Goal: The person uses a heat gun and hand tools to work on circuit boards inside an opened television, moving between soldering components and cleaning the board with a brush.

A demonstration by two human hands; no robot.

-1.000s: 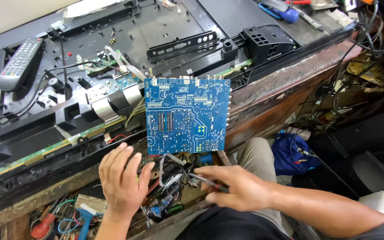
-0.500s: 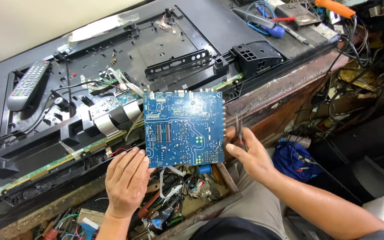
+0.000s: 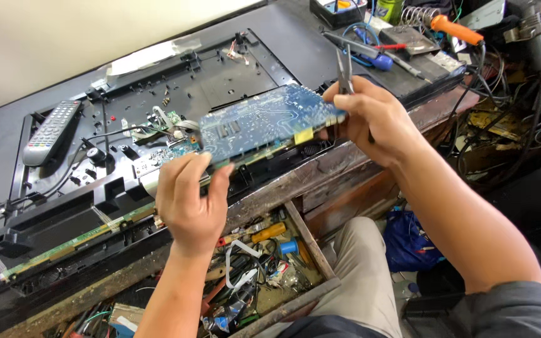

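Holding a blue board [image 3: 264,122] tilted above the opened TV [image 3: 158,94] on the desk [image 3: 320,169]: left hand [image 3: 189,200] gripping its near edge, right hand [image 3: 370,119] clasping the far edge plus pliers [image 3: 344,69].

I see a grey remote control [image 3: 51,131] lying on the opened back of a flat television [image 3: 233,69], near its left end. At the far right of the table [image 3: 345,169] an orange-handled soldering iron [image 3: 455,28] rests by a coiled wire stand [image 3: 417,14], with a blue-handled screwdriver [image 3: 374,59] just beside them. Below the table edge an open wooden drawer [image 3: 311,241] holds jumbled tools (a yellow-handled one [image 3: 267,233] among them). A blue bag [image 3: 411,241] sits on the floor.
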